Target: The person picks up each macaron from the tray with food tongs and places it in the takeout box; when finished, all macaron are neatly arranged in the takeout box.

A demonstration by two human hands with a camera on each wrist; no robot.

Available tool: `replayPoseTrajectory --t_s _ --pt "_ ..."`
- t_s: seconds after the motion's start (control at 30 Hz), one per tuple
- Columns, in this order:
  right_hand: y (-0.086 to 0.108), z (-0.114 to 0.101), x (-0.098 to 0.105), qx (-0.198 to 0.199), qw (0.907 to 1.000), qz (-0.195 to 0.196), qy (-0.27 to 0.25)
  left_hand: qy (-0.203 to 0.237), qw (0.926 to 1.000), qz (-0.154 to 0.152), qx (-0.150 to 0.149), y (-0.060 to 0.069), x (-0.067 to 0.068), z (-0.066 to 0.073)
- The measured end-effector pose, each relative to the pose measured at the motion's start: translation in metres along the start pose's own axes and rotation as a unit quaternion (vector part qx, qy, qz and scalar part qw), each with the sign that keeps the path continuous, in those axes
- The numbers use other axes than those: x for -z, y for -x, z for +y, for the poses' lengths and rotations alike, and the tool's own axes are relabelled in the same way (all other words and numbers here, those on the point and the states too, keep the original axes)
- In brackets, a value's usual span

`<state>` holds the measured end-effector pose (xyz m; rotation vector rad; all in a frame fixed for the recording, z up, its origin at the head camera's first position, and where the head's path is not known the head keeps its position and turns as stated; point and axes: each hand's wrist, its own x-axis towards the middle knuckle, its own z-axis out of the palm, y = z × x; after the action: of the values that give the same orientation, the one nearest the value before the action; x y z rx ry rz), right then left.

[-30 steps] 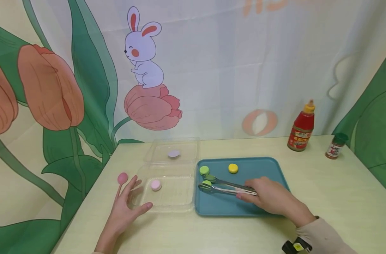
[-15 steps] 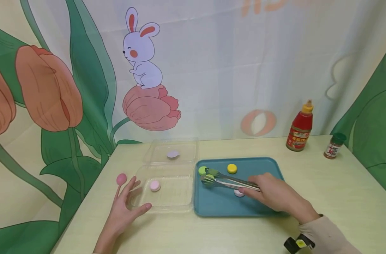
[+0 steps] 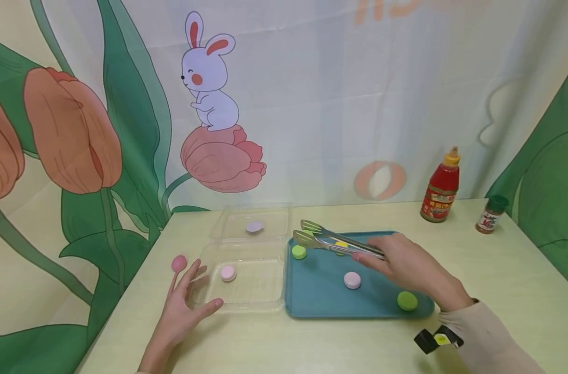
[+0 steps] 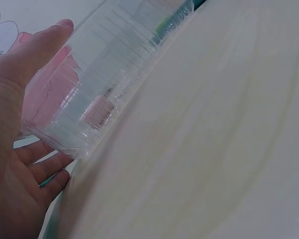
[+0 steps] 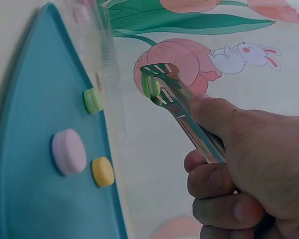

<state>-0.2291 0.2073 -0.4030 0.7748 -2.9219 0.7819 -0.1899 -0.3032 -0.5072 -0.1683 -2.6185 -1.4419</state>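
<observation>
My right hand [image 3: 405,262] grips metal tongs [image 3: 349,244] above the blue tray [image 3: 321,306]. Between the tong tips a green macaron [image 5: 150,85] is pinched, lifted clear of the tray in the right wrist view. My left hand [image 3: 183,309] rests at the left side of the clear plastic box [image 3: 260,301], thumb and fingers spread around its corner. Inside the box lies a pink macaron [image 3: 228,273]. On the tray are another green macaron [image 3: 299,252], a pale pink one [image 3: 352,280], a yellow one [image 3: 341,245] partly behind the tongs, and a darker green one [image 3: 407,301].
The box's open lid [image 3: 270,215] lies behind it with a pale oval label [image 3: 254,227]. A pink spoon-like item [image 3: 178,263] is beside my left hand. At the back right stand a red sauce bottle [image 3: 440,192] and a small green-capped jar [image 3: 491,215].
The tongs have closed on a green macaron and risen with it, up and away from the tray. The pale pink and darker green macarons have come into view. My left hand has stayed put.
</observation>
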Motion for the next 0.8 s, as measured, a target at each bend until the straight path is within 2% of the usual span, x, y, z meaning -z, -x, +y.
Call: replayPoseTrajectory --t_s 0.37,0.8 --pt "-0.025 -0.029 0.001 0.038 0.9992 0.007 -0.01 -0.001 1.0 -0.004 0.005 0.0 -0.001 0.002" --pt "-0.059 -0.063 -0.035 0.062 0.9967 -0.045 -0.024 -0.001 1.0 0.002 0.0 0.0 -0.001 0.001"
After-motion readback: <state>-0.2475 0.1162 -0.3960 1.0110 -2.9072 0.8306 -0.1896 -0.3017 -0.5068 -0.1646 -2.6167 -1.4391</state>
